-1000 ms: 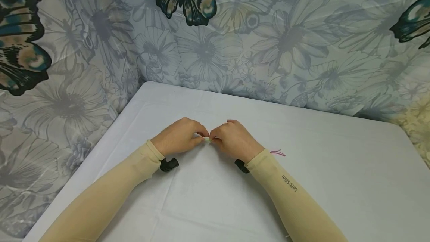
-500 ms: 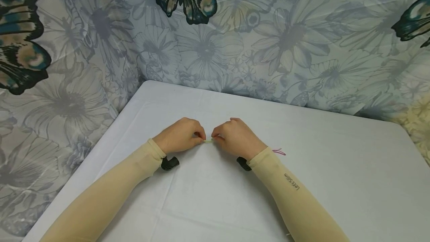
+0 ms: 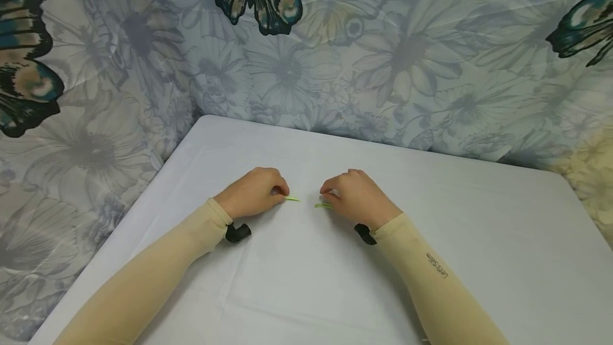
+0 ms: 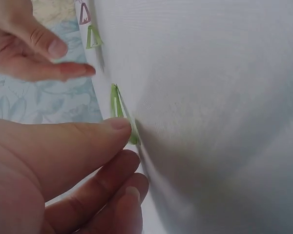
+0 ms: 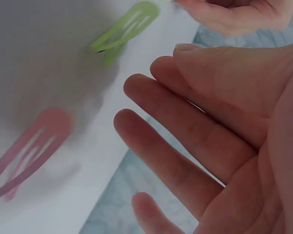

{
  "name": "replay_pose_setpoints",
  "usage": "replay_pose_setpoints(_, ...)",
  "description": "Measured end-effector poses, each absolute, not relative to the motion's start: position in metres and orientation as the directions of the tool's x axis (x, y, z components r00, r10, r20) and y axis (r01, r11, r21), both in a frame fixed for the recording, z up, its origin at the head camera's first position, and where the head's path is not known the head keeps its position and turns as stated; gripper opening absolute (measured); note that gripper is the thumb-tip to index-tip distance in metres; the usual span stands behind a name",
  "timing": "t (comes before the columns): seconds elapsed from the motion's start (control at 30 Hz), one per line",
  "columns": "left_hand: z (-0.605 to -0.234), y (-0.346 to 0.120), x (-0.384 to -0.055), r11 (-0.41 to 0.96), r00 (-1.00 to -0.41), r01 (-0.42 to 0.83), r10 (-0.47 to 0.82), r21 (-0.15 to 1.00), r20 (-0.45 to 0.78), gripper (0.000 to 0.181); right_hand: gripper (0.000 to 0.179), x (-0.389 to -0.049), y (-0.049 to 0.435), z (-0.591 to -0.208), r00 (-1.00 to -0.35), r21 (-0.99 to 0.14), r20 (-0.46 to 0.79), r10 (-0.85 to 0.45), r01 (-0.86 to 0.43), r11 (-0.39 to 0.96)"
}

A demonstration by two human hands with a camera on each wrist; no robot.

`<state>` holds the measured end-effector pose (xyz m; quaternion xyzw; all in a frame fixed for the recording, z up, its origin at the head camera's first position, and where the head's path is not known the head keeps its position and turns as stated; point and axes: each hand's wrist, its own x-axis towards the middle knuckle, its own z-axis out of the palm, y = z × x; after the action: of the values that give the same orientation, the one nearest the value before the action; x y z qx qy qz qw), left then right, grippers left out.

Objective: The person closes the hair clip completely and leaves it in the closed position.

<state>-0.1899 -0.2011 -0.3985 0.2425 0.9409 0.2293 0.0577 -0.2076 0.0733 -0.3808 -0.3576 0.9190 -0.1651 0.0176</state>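
Between thumb and fingers my left hand (image 3: pixel 254 193) pinches a green snap hair clip (image 4: pixel 115 102), its narrow end pointing out past the fingertips. A second green hair clip (image 3: pixel 323 205) lies on the white table beside my right hand (image 3: pixel 358 198). In the right wrist view this clip (image 5: pixel 127 29) is beyond the fingertips, with its parts spread. The fingers of my right hand (image 5: pixel 200 117) are relaxed and hold nothing. A pink hair clip (image 5: pixel 36 146) rests on the table near that hand; the head view hides it behind the hand.
The white-covered table (image 3: pixel 297 281) runs to a floral butterfly backdrop (image 3: pixel 297 79) at the back and left. A black wrist camera (image 3: pixel 238 233) hangs under the left wrist, another wrist camera (image 3: pixel 365 233) under the right.
My hands were close together with a green strip between them; the right hand has moved away to the right. Two separate green clips now show, and the pink clip is covered in the head view.
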Motion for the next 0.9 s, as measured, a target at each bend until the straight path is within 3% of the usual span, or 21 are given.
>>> replay_pose_setpoints(0.4,-0.386,-0.184,-0.188,0.75,-0.863,0.457,0.504,0.478,0.034,0.02,0.016,-0.2,0.101,-0.375,-0.783,-0.331,0.06,-0.619,-0.601,0.727)
replay_pose_setpoints(0.9,-0.381,-0.129,-0.194,0.723,-0.795,0.523,0.605,0.452,-0.046,0.023,0.018,-0.198,0.101,-0.385,-0.747,-0.355,0.096,-0.658,-0.643,0.678)
